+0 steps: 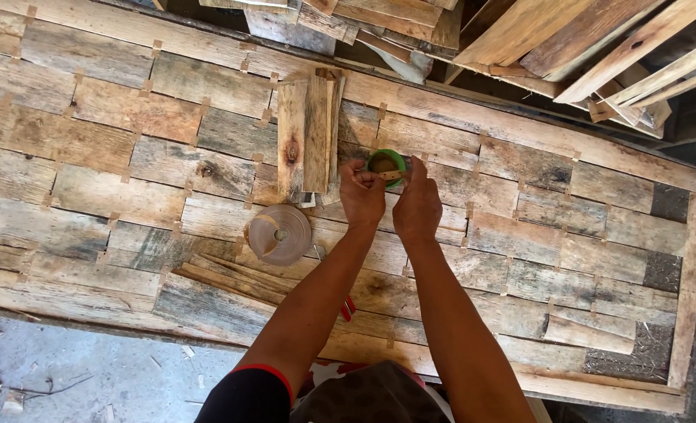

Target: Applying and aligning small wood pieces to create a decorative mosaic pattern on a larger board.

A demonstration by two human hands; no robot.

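Both hands meet over the plank panel [520, 235], left hand [362, 196] and right hand [417, 205] pinching a green tape roll [385, 163] between fingertips, apparently to steady it; bigger brown roll [279, 233] lies nearby.

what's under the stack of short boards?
The stack of short boards lies on the patchwork wooden panel; pale scraps peek out at its near end. Anything else beneath is covered.
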